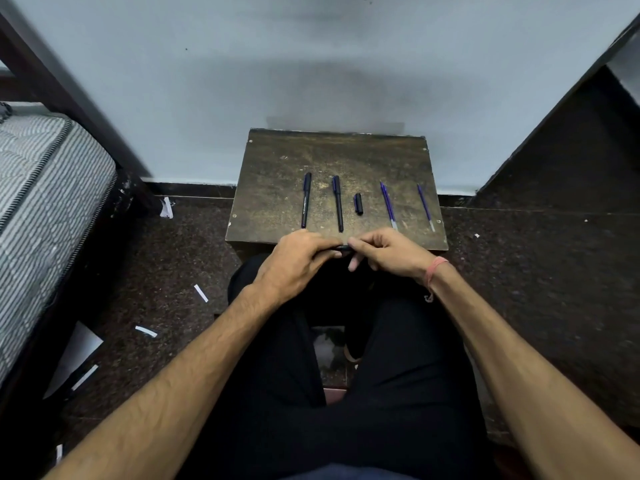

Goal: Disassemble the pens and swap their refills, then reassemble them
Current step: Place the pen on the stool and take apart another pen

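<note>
On the small brown wooden table (pixel 381 157) lie two capped black pens, one at the left (pixel 305 199) and one beside it (pixel 338 203). A loose black cap (pixel 358 204) lies to their right. Further right lie two blue refills, one near the middle (pixel 388 205) and one by the right edge (pixel 425 207). At the table's front edge, my left hand (pixel 294 261) and my right hand (pixel 388 252) both grip a black pen body (pixel 343 249) held crosswise. Only a short piece of it shows between my fingertips.
A mattress on a dark bed frame (pixel 41 209) stands at the left. A dark cabinet side (pixel 561 143) rises at the right. White paper scraps (pixel 201 293) lie on the dark speckled floor. My legs in black trousers (pixel 398 393) are below the table.
</note>
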